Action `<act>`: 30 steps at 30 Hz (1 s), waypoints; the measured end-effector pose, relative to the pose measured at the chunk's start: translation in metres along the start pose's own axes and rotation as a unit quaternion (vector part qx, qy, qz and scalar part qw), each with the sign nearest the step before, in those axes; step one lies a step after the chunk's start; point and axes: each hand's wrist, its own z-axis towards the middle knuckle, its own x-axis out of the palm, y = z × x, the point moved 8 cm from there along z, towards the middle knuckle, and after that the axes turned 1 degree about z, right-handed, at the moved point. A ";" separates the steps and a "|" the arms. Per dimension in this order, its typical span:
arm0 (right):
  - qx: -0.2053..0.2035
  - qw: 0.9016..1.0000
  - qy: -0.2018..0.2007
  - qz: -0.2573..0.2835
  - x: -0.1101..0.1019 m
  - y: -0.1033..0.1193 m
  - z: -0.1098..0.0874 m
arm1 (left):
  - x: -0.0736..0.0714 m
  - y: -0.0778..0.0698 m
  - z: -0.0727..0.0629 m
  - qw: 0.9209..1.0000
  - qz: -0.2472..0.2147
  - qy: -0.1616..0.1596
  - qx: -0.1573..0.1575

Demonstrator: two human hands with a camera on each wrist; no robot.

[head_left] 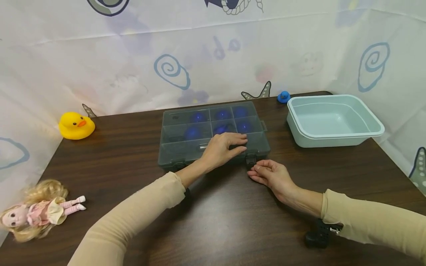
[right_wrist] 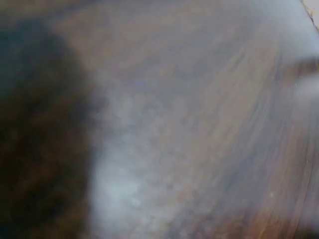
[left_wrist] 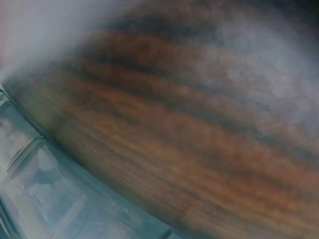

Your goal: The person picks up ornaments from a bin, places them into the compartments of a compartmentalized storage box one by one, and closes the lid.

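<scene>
A dark translucent compartment box (head_left: 186, 151) lies on the table with its lid down. Several blue balls (head_left: 193, 133) show through the lid, spread over its compartments. My left hand (head_left: 219, 148) reaches over the front of the lid, fingers extended to the right and lying over it. At the box's front right corner is a dark latch (head_left: 251, 159); my right hand (head_left: 271, 177) pinches at its lower end with thumb and fingers. In the left wrist view the box's edge (left_wrist: 75, 184) crosses the lower left. The right wrist view is mostly blurred.
A pale green basin (head_left: 336, 142) stands right of the box, with a small blue duck (head_left: 284, 97) behind its left corner. A yellow duck (head_left: 76, 126) sits at the back left, and a doll (head_left: 43, 214) lies at the left edge. Patterned cloth (head_left: 213, 55) hangs behind the table.
</scene>
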 end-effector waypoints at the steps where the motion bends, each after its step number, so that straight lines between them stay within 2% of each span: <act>1: -0.001 1.000 0.002 0.005 0.000 0.000 0.000 | 0.000 0.000 0.000 1.000 0.000 0.000 0.001; 8: -0.014 0.999 0.003 0.028 0.000 0.002 0.002 | -0.001 -0.001 0.001 1.000 0.007 -0.003 0.008; 16: -0.007 1.000 -0.015 -0.012 0.004 0.002 0.010 | 0.002 -0.002 0.001 1.000 0.003 0.003 0.011; 30: 0.013 0.999 0.014 -0.044 0.010 0.002 0.012 | 0.002 -0.002 0.002 1.000 0.018 0.002 0.017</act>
